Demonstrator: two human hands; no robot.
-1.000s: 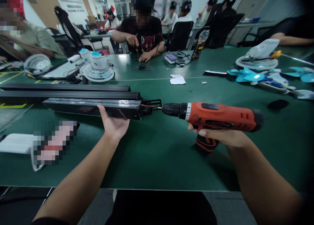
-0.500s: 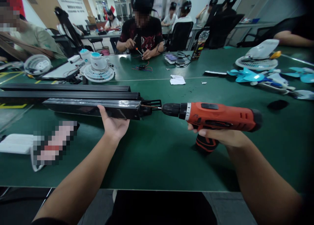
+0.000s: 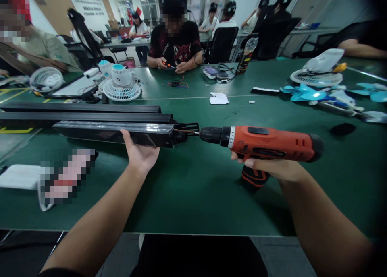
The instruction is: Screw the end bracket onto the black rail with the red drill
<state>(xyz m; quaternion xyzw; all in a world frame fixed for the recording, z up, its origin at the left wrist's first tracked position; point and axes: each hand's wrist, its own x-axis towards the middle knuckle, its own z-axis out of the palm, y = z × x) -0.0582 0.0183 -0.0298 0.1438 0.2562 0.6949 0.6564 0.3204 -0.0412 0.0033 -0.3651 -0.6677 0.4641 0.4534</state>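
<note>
My right hand point(image 3: 269, 167) is wrapped around the grip of a red and black cordless drill point(image 3: 272, 142), which points left. Its long thin bit point(image 3: 188, 131) reaches the right end of a black rectangular bar point(image 3: 145, 129), beside a black wire-like bracket point(image 3: 193, 126) and a dark round fitting point(image 3: 180, 137). Whether the tip sits in a screw is hidden. My left hand point(image 3: 140, 152) holds the bar from the near side and below, thumb up on its front face; the other fingers are mostly hidden under it.
Two more black bars point(image 3: 90, 116) lie just behind. Fan parts point(image 3: 122, 87) stand back left; blue fan blades point(image 3: 305, 92) lie at right. Paper scraps point(image 3: 219, 98) and a dark oval piece point(image 3: 342, 129) rest on the green table point(image 3: 193, 196). Across it, a person point(image 3: 175, 43) holds a screwdriver.
My hands, the drill and the bar show no visible shift. The person across the table has lowered the hand with the screwdriver.
</note>
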